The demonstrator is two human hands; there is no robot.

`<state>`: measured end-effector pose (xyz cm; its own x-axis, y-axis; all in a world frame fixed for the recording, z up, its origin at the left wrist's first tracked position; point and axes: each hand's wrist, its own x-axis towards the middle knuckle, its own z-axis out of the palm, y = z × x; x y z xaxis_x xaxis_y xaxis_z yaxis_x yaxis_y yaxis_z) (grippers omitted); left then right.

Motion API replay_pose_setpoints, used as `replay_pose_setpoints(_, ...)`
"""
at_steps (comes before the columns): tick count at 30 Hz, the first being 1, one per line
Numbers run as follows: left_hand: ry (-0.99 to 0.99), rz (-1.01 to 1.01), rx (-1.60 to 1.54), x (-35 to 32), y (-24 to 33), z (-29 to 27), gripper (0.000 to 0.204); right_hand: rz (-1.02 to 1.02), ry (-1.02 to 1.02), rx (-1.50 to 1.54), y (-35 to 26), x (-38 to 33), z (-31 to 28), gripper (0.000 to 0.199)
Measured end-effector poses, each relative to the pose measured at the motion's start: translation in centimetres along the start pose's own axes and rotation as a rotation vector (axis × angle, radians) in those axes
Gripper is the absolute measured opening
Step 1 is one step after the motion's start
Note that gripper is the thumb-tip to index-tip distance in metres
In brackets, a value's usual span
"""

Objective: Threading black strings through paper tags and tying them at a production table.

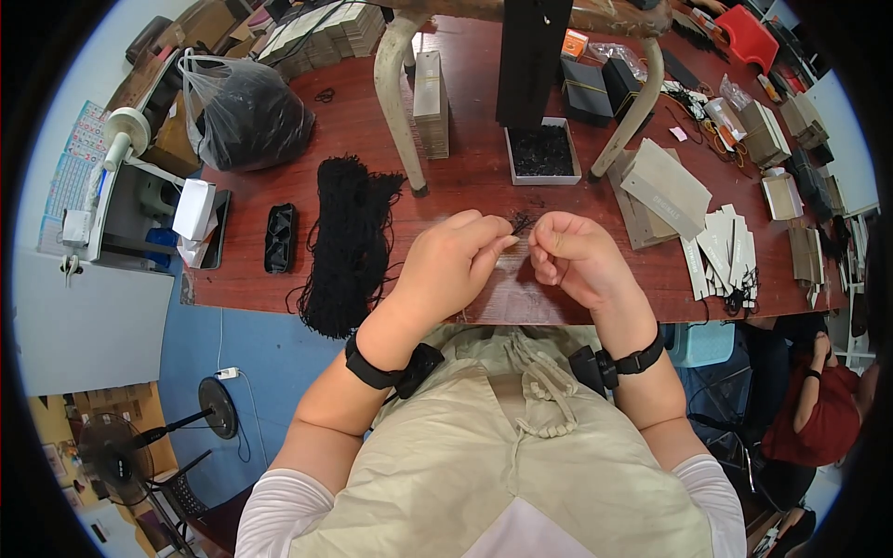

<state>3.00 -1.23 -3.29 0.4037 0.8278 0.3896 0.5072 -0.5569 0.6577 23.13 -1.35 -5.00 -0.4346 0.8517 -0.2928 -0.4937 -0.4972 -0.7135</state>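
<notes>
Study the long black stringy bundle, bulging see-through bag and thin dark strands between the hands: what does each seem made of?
Long black stringy bundle: probably matte textile cord; limp strands trail off.
Bulging see-through bag: shiny plastic film; creases catch light.
Thin dark strands: perhaps thread or plastic; wispy, but too small to tell.

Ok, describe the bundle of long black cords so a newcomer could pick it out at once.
On the glossy reddish-brown table, go to the person's left hand, then look left. There lies a thick bundle of long black cords, its near end over the table edge. Its shaggy, stringy form sets it apart from the small black oblong tray beside it.
</notes>
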Motion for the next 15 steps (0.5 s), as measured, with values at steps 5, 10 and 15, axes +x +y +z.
replay_pose_setpoints(5,-0.041,-0.002,-0.151,0.14,-0.41,0.1,0.008,0.026,-0.022,-0.08,0.11,0.13,0.14,0.016)
replay_pose_setpoints(10,-0.14,-0.147,-0.309,0.27,-0.12,-0.15,0.008,0.009,-0.046,-0.125,-0.28,-0.25,0.31,0.015)
replay_pose_setpoints(15,-0.233,-0.342,-0.654,0.01,-0.58,0.29,0.011,-0.069,-0.081,-0.286,-0.29,-0.38,0.43,0.013)
